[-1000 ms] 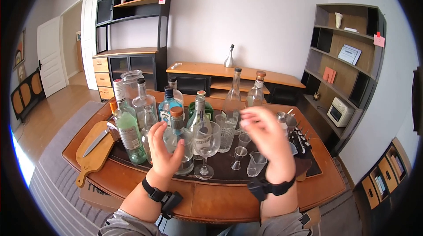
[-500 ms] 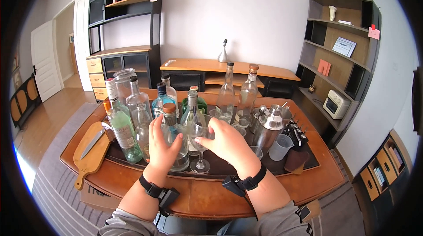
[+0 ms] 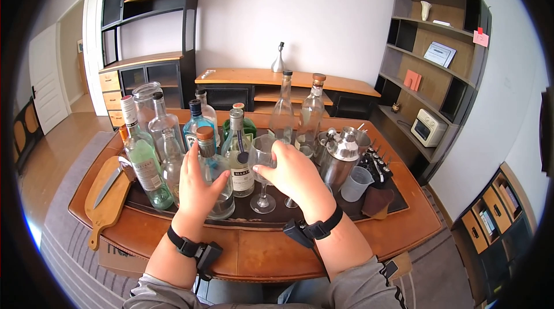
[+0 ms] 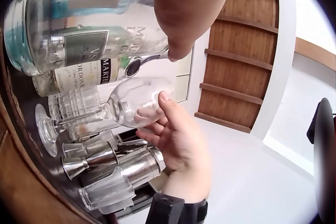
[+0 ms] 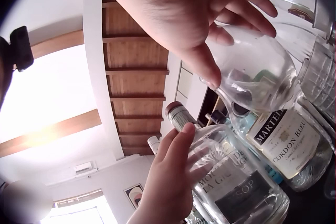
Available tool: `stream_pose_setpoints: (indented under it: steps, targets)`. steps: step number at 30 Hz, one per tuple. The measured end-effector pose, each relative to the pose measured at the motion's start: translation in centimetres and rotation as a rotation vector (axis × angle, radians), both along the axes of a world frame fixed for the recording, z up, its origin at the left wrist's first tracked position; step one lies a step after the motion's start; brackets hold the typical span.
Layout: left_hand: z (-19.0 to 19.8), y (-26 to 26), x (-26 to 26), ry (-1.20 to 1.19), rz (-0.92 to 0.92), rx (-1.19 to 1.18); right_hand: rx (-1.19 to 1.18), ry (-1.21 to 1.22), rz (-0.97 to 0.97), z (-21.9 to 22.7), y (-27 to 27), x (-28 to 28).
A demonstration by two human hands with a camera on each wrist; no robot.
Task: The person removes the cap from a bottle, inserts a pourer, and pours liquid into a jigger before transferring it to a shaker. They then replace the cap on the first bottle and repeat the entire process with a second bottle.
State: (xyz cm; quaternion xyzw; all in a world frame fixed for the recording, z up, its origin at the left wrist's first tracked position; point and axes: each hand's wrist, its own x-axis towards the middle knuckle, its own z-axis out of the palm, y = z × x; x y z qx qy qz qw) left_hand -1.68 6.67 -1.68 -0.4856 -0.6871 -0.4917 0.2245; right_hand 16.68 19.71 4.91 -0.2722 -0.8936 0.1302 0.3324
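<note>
My right hand (image 3: 298, 181) holds the bowl of a stemmed glass (image 3: 263, 203), thumb on the near side and fingers round the far side; its foot is low at the tabletop. The right wrist view shows the thumb and fingers of that hand (image 5: 184, 19) around the bowl (image 5: 252, 66). My left hand (image 3: 196, 192) is beside the cork-topped bottle (image 3: 222, 208), fingers extended and thumb spread across its near side; whether it touches the bottle is unclear. A Martell bottle (image 3: 242, 179) stands behind, between this bottle and the glass.
Several bottles, including a green-tinted one (image 3: 151, 173), crowd the left and back. On the right are a shaker (image 3: 340, 162), a plastic measuring cup (image 3: 356, 185) and black-stocked pourers (image 3: 378, 167). A knife (image 3: 108, 188) lies on a cutting board (image 3: 104, 216) at far left.
My right hand came left from above the jiggers and took hold of the glass, which has shifted slightly right, away from the cork-topped bottle. My left hand stays beside that bottle. The head view has shifted.
</note>
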Motion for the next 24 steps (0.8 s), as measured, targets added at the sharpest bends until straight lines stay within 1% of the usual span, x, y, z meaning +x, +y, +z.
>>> stream_pose_setpoints:
  steps: [2,4,8,14,16,18,20,24]
  targets:
    - [0.1,-0.1,0.0,0.036,0.012,-0.023,0.023,-0.02,-0.03,0.2,0.2,0.1]
    - [0.5,-0.5,0.1,0.024,-0.006,-0.075,0.074,-0.037,-0.054,0.3,0.5,0.2]
    - [1.3,-1.1,0.1,0.004,-0.062,-0.17,0.095,-0.053,-0.106,-0.1,1.2,0.2]
    - [0.1,-0.3,-0.9,0.02,-0.08,-0.085,0.088,-0.034,-0.085,-0.4,1.8,0.1]
    - [0.1,-0.3,-0.8,0.038,-0.053,-0.074,0.106,-0.013,-0.081,-0.5,1.8,0.2]
    - [0.5,-0.3,-0.4,0.046,-0.042,-0.08,0.086,-0.041,-0.08,-0.1,1.7,0.2]
    - [-0.1,0.1,-0.9,0.098,-0.014,-0.041,0.08,-0.058,-0.079,-0.1,1.9,0.3]
    - [-0.4,0.6,-0.8,0.078,0.023,-0.006,0.064,-0.061,-0.052,-0.9,2.5,0.2]
